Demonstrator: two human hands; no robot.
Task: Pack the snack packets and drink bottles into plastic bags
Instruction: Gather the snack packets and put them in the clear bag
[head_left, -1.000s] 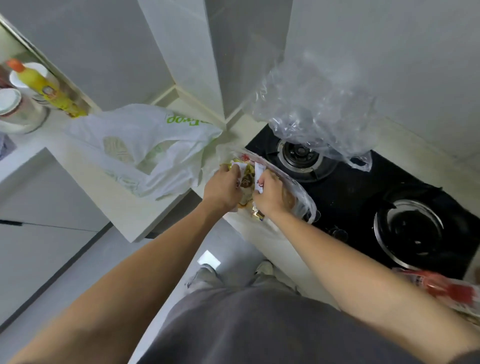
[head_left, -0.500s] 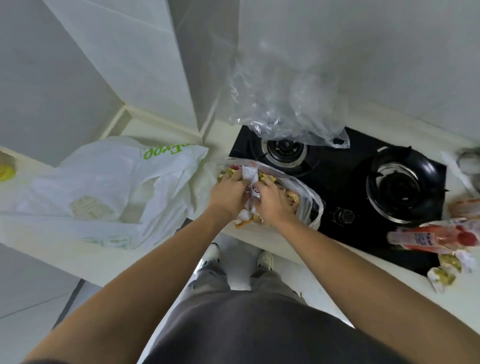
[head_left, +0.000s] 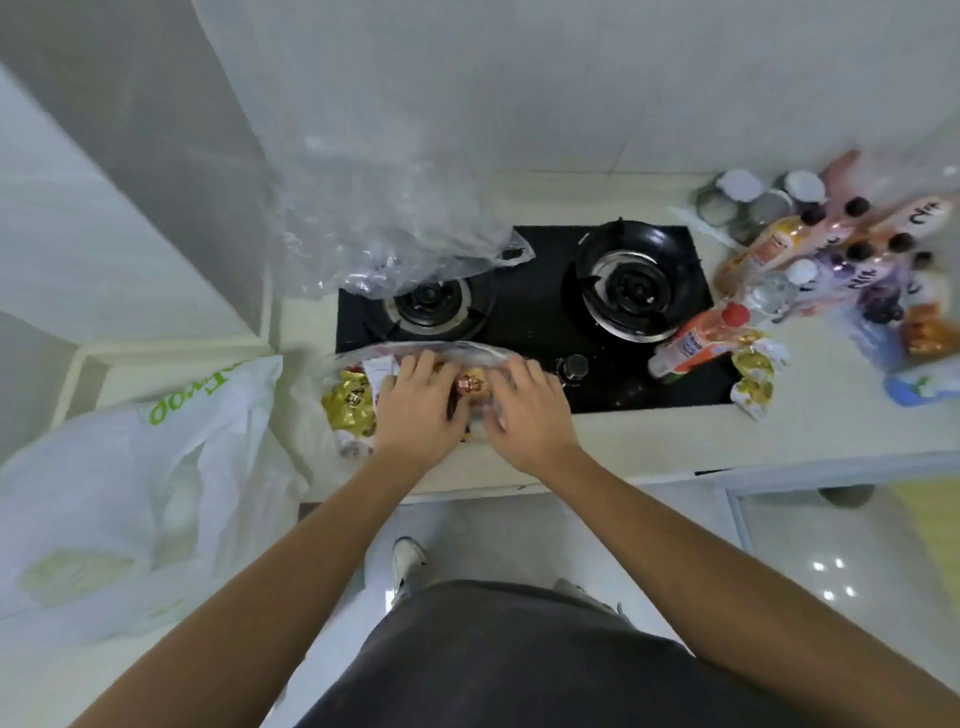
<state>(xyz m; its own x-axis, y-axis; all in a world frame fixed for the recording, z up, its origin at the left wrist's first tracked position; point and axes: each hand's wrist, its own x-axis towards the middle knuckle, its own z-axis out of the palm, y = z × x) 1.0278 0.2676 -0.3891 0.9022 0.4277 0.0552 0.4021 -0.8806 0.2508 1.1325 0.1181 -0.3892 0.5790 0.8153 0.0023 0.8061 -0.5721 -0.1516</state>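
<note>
Pale tiled walls are framing a cream kitchen worktop (head_left: 649, 441) with a black two-burner gas hob (head_left: 524, 322) set into it, where a person is standing at the front edge packing groceries. Both hands are working at a clear plastic bag (head_left: 415, 353) lying at the hob's front left corner: the left hand (head_left: 421, 400) is resting on it with fingers spread and fairly straight, gripping nothing, while the right hand (head_left: 524, 410) is lying on the bag's right side; whether its fingers are pinching the film cannot be told. Gold-wrapped snack packets (head_left: 350, 402) are showing through the bag, at least two of them. The step appears to be settling snacks inside; next, more items would need fetching from the right end. There, one red-capped orange drink bottle (head_left: 698, 340) is lying on the hob's right edge beside roughly three loose gold snack packets (head_left: 753, 371), and a blurred cluster of dark-capped drink bottles (head_left: 831, 244), perhaps six, is waiting. One white carrier bag with green lettering (head_left: 171, 467) is lying at the left end, and one crumpled clear bag (head_left: 405, 228) is hanging over the left burner.
</note>
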